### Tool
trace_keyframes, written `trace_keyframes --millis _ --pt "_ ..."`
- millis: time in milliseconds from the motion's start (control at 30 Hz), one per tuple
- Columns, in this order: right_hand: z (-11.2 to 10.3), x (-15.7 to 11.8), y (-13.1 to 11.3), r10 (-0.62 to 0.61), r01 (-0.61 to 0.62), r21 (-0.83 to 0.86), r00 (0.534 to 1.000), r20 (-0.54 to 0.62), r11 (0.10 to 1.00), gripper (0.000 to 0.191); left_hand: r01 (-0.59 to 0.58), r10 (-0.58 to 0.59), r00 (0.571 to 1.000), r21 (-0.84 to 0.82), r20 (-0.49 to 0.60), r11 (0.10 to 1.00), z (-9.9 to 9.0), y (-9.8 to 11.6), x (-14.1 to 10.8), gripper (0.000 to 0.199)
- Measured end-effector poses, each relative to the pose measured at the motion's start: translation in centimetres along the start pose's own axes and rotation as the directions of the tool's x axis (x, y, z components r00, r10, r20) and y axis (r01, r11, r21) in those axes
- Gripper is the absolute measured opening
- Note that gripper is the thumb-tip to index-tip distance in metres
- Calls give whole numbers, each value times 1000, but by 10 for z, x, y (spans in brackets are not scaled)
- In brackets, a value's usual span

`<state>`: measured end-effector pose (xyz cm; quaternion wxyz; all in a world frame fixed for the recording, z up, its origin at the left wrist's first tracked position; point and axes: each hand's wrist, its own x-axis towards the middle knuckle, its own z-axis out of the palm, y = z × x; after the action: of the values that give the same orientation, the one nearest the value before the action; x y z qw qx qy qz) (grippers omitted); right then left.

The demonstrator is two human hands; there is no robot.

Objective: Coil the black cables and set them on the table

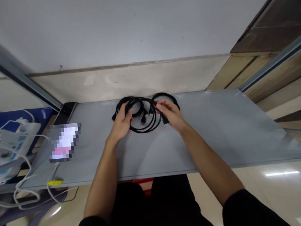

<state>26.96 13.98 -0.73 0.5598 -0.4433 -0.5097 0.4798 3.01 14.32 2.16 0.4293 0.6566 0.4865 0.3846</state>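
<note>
A black cable point(147, 131), wound in loose loops, is held up between my two hands over the grey shelf point(210, 136). My left hand point(123, 121) is closed round the left side of the loops. On the right side, my right hand point(169, 112) pinches the cable, with a black connector point(165, 119) beside its fingers. Behind them, two more coiled black cables lie near the back edge, one at the left point(123, 100) and one at the right point(170, 96), both partly hidden by my hands and the held loops.
At the shelf's left end lie a black phone-like device point(65, 112) and a lit phone point(65, 141), its screen blurred. White power strips point(13, 141) and white cables point(25, 162) crowd the far left. A wall point(137, 79) rises behind; metal posts stand at both ends.
</note>
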Motion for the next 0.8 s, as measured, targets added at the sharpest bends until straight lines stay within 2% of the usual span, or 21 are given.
trace_keyframes --millis 167,300,367,467,633,700,800 --pt "0 0 3 52 -53 25 998 28 998 50 31 -31 999 -5 40 1000 -2 0 -1 33" --pt "1 0 4 59 -56 -136 998 14 989 48 71 -73 994 31 84 997 -4 0 -2 30" --pt "1 0 5 37 -34 -197 999 10 980 45 57 -58 993 16 106 998 -5 -2 -2 31" --pt "2 -1 5 19 -11 -146 998 53 989 44 -50 45 993 42 107 998 -5 -5 -1 35" --pt "11 -4 0 89 -92 28 991 98 995 57 -247 259 966 300 -2 921 -1 -6 1 52" --pt "16 -6 -3 86 -90 36 991 99 995 61 -287 312 950 359 -14 888 2 -5 2 52" --pt "22 -8 -8 58 -62 58 996 67 996 61 -327 340 940 360 27 874 7 -3 1 50"
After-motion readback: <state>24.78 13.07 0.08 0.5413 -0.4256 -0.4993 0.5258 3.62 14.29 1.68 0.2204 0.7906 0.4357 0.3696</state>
